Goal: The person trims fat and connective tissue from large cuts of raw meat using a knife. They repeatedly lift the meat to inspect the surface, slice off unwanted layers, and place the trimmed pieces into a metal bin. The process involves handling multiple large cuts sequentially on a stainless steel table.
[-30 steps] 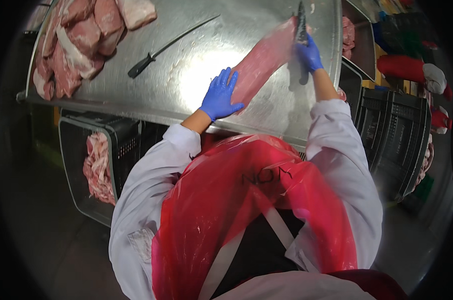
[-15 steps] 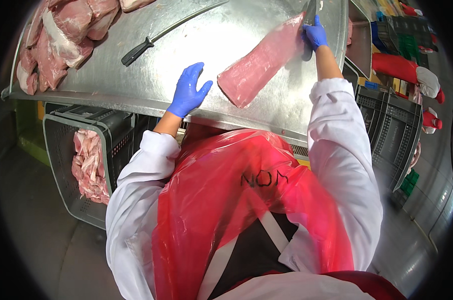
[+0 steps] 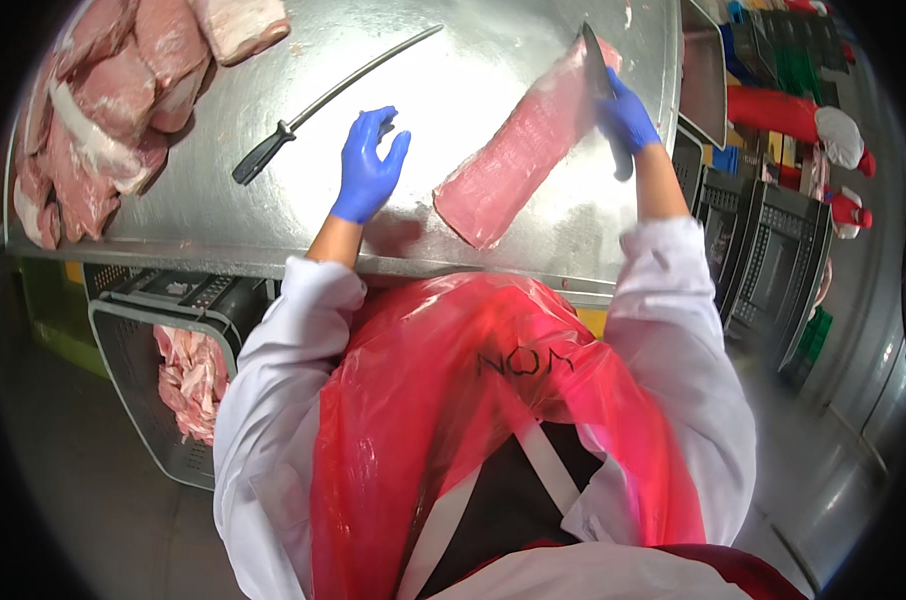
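A long pink slab of raw meat (image 3: pixel 518 150) lies slantwise on the metal table (image 3: pixel 303 215). My right hand (image 3: pixel 628 115), in a blue glove, is closed round a knife (image 3: pixel 595 62); the blade points away from me, over the far end of the slab. My left hand (image 3: pixel 368 165), gloved in blue too, hovers over the table left of the slab. Its fingers are apart and curved, with nothing in them. Farther left lies a sharpening steel (image 3: pixel 348 88) with a black handle, touched by neither hand.
Several large raw meat pieces (image 3: pixel 113 95) are heaped at the table's far left. Below the left edge stands a grey crate (image 3: pixel 158 440) holding meat trimmings (image 3: pixel 191 385). More dark crates (image 3: pixel 768 265) stand at right, and people in red and white (image 3: pixel 773 108) are beyond them.
The knife has swung from beyond the slab's right end to across its far tip. My left hand has risen slightly and shifted left. The whole view has tilted a little.
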### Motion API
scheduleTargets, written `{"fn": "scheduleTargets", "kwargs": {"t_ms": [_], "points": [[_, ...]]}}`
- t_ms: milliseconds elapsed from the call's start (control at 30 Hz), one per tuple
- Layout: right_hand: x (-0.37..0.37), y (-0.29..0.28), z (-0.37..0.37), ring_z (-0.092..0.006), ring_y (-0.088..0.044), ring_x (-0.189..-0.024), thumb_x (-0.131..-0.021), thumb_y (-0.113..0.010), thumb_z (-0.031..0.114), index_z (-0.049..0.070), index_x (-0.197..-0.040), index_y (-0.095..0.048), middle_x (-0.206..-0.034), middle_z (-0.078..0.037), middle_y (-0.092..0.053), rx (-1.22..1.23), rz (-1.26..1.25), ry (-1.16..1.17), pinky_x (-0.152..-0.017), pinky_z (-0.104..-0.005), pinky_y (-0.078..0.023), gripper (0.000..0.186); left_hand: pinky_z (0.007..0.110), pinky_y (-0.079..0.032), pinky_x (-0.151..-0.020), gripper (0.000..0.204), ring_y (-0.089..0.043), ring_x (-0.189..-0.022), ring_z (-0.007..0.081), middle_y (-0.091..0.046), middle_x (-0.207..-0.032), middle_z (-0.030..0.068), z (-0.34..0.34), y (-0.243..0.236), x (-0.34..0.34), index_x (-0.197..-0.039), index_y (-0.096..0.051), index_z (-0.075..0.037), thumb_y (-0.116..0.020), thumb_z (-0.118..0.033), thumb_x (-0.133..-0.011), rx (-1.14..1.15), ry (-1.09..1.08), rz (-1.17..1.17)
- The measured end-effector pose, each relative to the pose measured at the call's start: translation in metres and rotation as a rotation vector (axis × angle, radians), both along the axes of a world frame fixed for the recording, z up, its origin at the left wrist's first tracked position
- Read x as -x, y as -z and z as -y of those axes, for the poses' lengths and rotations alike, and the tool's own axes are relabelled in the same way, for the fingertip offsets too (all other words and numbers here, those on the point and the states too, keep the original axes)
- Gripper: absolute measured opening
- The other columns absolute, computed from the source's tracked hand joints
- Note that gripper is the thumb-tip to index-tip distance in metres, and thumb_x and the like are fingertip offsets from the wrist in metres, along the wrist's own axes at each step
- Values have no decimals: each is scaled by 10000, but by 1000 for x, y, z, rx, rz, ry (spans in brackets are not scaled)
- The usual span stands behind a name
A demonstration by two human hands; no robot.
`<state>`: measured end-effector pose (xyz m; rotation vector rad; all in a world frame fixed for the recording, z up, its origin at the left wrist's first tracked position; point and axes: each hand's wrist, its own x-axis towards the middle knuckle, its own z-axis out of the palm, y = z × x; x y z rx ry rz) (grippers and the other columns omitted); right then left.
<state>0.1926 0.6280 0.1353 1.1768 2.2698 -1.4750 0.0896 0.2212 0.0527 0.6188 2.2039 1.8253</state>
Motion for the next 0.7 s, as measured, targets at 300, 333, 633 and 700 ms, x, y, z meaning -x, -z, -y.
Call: {"fn": "scheduleTargets", "kwargs": {"t_ms": [300, 333, 633, 700], "points": [[-117, -91, 132, -97, -547, -569, -916, -568, -43, 252, -1609, -259, -825, -40, -619, 192, 160, 90, -475, -249, -453, 815, 357, -542, -724, 266, -661, -797, 233, -675, -901, 126, -192, 3, 77, -941, -656, -28, -766, -257, -864, -42, 66, 133], [-127, -89, 130, -95, -544, -574, -917, -568, -49, 254, -1615, -230, -826, -39, -618, 152, 80, 160, -473, -245, -451, 833, 355, -541, -727, 375, -663, -798, 246, -685, -903, 136, -221, 3, 68, -995, -659, -10, -782, -332, -849, 65, 145, 95], [-48, -36, 61, -86, -560, -600, -904, -597, 23, 193, -1621, -198, -792, -41, -621, -175, -110, 248, -522, -252, -497, 839, 407, -527, -722, 344, -656, -719, 314, -694, -780, 202, -317, 68, 83, -831, -697, 37, -655, -305, -840, 213, 296, 339], [-10, -11, 40, -177, -665, -653, -906, -624, 118, 220, -1614, -215, -875, -166, -716, -344, -53, 106, -615, -322, -560, 823, 378, -507, -653, 264, -626, -667, 247, -667, -738, 174, -312, 59, 83, -783, -675, 51, -649, -207, -835, 184, 328, 346]]}}
